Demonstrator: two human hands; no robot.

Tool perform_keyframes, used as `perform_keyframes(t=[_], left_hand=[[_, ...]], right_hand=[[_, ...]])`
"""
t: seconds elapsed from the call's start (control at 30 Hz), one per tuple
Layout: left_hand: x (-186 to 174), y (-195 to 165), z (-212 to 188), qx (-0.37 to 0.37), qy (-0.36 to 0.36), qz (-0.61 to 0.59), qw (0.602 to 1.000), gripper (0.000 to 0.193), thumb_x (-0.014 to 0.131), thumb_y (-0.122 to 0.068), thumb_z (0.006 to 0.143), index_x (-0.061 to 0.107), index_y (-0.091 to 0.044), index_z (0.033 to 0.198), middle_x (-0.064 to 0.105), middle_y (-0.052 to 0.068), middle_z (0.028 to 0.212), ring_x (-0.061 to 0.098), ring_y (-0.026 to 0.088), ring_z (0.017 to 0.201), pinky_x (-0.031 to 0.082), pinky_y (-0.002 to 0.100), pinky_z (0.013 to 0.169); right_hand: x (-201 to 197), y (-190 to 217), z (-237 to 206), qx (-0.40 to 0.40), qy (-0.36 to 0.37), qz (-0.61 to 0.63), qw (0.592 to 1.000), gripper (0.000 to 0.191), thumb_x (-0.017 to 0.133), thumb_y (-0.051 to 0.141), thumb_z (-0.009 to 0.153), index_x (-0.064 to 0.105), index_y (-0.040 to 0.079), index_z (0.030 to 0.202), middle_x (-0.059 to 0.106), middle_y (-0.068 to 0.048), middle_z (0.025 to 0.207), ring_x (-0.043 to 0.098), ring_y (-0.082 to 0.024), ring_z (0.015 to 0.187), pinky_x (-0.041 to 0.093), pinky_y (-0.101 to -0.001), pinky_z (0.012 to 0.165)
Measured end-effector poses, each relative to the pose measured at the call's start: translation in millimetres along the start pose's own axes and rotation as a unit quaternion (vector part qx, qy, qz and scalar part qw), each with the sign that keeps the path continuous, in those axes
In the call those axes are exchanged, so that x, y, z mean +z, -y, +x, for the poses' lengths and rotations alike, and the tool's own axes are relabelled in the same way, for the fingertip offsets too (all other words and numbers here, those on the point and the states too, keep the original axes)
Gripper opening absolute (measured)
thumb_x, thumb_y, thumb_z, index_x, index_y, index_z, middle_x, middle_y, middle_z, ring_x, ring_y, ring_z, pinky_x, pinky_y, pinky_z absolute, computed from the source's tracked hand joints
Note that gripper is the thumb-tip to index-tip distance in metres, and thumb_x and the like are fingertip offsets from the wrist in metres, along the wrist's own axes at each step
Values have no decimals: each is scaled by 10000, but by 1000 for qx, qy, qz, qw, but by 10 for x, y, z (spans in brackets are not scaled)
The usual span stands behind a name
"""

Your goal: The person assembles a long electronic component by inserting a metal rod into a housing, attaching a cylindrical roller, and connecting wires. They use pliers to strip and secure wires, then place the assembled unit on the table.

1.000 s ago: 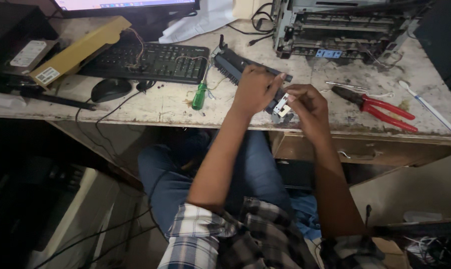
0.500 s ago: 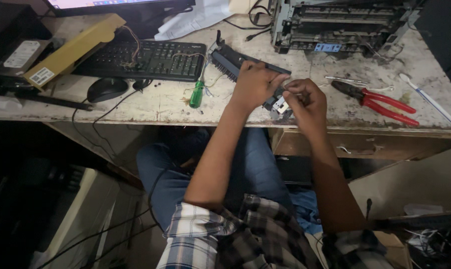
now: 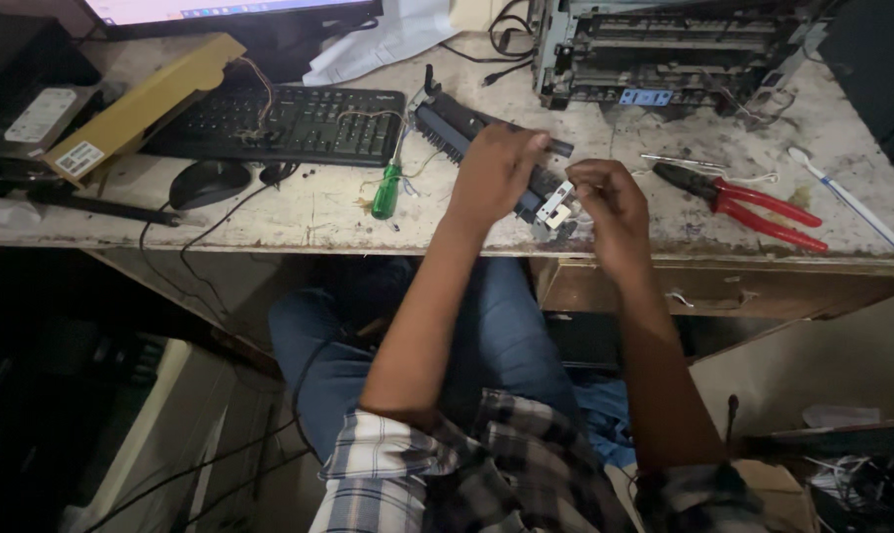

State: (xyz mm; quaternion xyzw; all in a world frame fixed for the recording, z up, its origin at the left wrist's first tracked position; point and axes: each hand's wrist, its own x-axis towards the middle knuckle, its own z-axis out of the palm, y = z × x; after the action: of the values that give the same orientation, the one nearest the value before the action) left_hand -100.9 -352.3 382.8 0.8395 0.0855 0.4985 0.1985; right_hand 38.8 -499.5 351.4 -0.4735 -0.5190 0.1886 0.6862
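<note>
— Hands first: how many, and doing what?

— Two. Left hand (image 3: 496, 168) lies with fingers curled over one long black roller assembly (image 3: 466, 138) at frame centre, on the worn workbench (image 3: 299, 207). Right hand (image 3: 610, 202) pinches its white end piece (image 3: 557, 205) between fingertips.

— Tools?

— One green-handled screwdriver (image 3: 387, 190) left of the hands, one pair of red-handled pliers (image 3: 748, 202) to the right. One keyboard (image 3: 289, 123), one mouse (image 3: 210, 181), one opened printer (image 3: 664, 44) at the top.

light: overhead, moderate, brightest on worn desk top (image 3: 299, 212) | glow: monitor (image 3: 220, 10) at top edge, washed out | shadow: deep under desk, lower left nearly black | blur: slight softness on hands, small white part unclear | edges: mild wide-angle bend, corners dim
</note>
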Motion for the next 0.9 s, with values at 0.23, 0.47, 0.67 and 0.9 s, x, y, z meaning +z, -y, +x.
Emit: perform_keyframes(t=[0.23, 0.47, 0.67, 0.9], left_hand=[[-99, -337, -159, -30, -107, -28, 993, 191, 501, -91, 1094, 602, -26, 1242, 650, 201, 1132, 641, 400, 1096, 495, 455, 1057], [-192, -607, -648, 23, 42, -4, 999, 540, 672, -98, 892, 515, -38, 1405, 538, 221, 1436, 484, 458, 1397, 406, 515, 1202], [-214, -647, -704, 21, 101, 45, 994, 729, 732, -132, 821, 471, -88, 1500, 491, 194, 1513, 398, 455, 1479, 351, 554, 1231], [-208, -693, -698, 10, 104, 84, 991, 729, 768, -275, 855, 481, -118, 1506, 490, 169, 1537, 395, 405, 1499, 317, 563, 1254]], right_hand=[[-46, 62, -71, -56, -25, -77, 995, 318, 516, -122, 905, 726, 1, 1110, 653, -93, 1202, 635, -175, 1136, 518, -289, 997], [-118, 310, -112, -84, 46, -202, 975, 412, 520, -102, 869, 693, 3, 1228, 663, -141, 1255, 642, -221, 1190, 487, -305, 1048], [-216, 597, -198, -35, 131, -329, 934, 624, 657, -44, 803, 594, 85, 1410, 663, -155, 1308, 665, -272, 1092, 515, -343, 810], [-125, 469, -154, -58, 92, -364, 925, 561, 706, -49, 849, 598, 100, 1380, 707, -145, 1245, 736, -261, 1055, 568, -356, 828]])
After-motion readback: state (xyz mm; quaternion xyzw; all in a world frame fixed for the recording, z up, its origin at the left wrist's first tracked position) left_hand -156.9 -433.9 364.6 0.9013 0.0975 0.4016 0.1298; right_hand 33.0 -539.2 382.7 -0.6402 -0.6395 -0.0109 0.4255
